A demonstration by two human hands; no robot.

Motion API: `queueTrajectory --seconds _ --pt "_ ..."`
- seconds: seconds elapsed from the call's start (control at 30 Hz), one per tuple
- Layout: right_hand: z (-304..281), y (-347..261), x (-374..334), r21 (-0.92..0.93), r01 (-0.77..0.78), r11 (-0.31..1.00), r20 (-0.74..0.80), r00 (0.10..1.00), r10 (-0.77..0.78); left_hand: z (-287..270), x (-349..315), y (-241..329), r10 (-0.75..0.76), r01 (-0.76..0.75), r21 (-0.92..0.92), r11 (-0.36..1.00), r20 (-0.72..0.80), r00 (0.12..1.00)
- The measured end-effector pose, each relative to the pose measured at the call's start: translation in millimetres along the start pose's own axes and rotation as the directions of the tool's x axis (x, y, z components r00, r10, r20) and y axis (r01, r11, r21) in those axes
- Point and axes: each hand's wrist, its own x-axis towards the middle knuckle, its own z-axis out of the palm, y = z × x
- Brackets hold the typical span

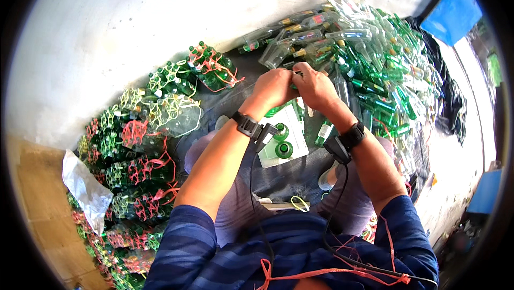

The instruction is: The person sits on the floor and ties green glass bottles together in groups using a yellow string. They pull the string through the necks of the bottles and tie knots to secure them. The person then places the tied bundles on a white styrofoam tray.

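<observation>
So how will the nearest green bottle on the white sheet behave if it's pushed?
The nearest green bottle appears to stand upright, so a sideways push could tip it. Its round body would probably roll once down. Its glossy green surface looks like glass, so likely stiff, perhaps slippery and breakable.

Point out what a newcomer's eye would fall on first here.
Probably the great heap of loose glass bottles, green and clear, at upper right. Next, perhaps, the rows of string-tied bottle bundles in red and pale yellow-green down the left side. At centre, the left hand and right hand meet just beyond upright green bottles on a white sheet.
</observation>
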Motion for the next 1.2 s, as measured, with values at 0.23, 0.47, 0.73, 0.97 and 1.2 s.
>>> queueTrajectory --seconds 0.23,0.47,0.73,0.97,1.2 --pt "-22 -10 0 0.527 -0.206 0.825 0.074 0.978 0.196 0 -6 -12 -0.157 0.149 0.064 0.987 0.144 0.977" --pt "-37 10 -9 0.487 -0.319 0.813 0.092 0.944 0.316 26 -5 -34 -0.138 0.127 0.101 0.987 0.110 0.984" --pt "-34 22 -20 0.435 -0.232 0.870 0.030 0.969 0.244 57 -7 -58 -0.031 0.022 0.118 0.993 0.070 0.997" --pt "-32 22 -18 0.349 -0.298 0.889 0.105 0.955 0.279 73 -13 -81 -0.007 -0.004 0.170 0.985 0.064 0.998" --pt "-28 29 -21 0.287 -0.255 0.924 0.070 0.967 0.245 70 -15 -64 -0.122 0.074 0.282 0.957 0.157 0.980"
